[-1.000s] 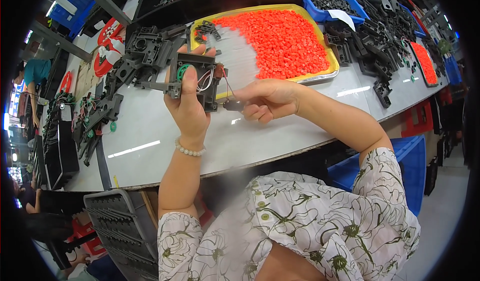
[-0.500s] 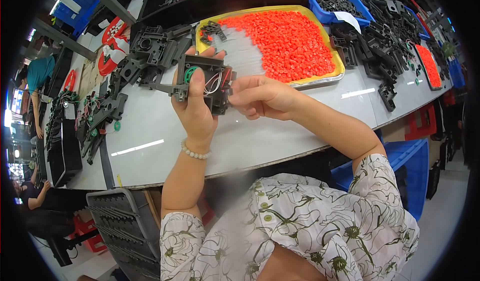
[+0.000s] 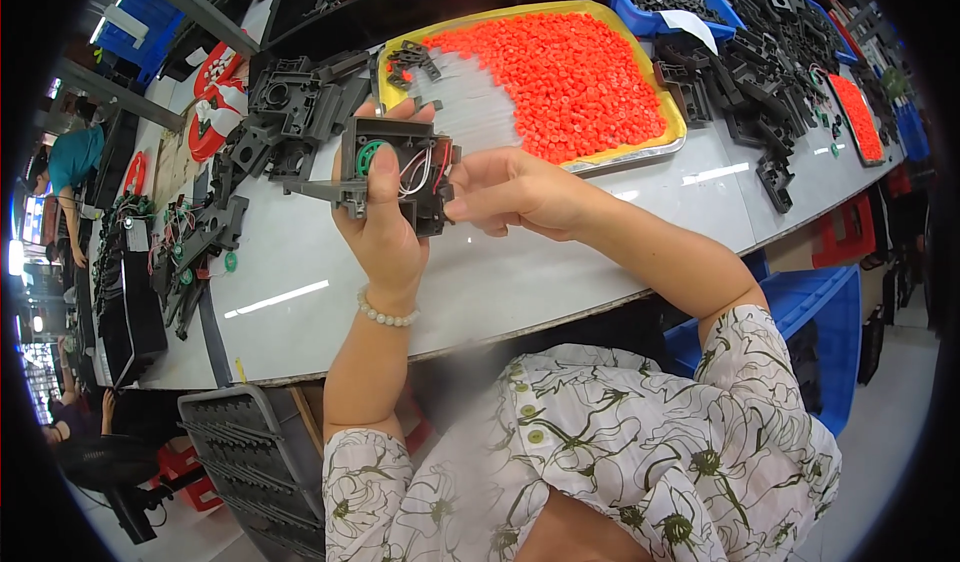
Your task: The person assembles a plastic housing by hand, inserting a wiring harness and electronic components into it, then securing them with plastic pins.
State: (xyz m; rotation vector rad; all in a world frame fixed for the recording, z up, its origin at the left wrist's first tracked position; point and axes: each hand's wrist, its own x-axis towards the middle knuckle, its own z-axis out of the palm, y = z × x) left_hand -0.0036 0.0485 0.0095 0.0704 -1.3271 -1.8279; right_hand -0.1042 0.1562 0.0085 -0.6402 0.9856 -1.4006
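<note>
My left hand (image 3: 385, 232) is closed round a dark grey plastic housing (image 3: 428, 212), its thumb pressed over the front and its fingers behind. Inside the housing show a green round part (image 3: 368, 154) and white and red wires (image 3: 420, 170). A long pointed arm of the housing sticks out to the left. My right hand (image 3: 505, 192) is at the housing's right edge, thumb and forefinger pinched against it. Whether a small part sits between those fingertips is hidden. Both hands are above the white table (image 3: 500, 282).
Behind the hands lies a yellow-lined tray (image 3: 672, 132) of small orange-red caps (image 3: 580, 82). Dark plastic parts (image 3: 290, 102) are heaped to the left, more (image 3: 750, 102) to the right. A blue bin (image 3: 650, 24) stands at the back. Two people are at far left.
Both hands and the housing appear slightly further left in the picture, along with a small shift of the whole view. The grip on the housing is unchanged.
</note>
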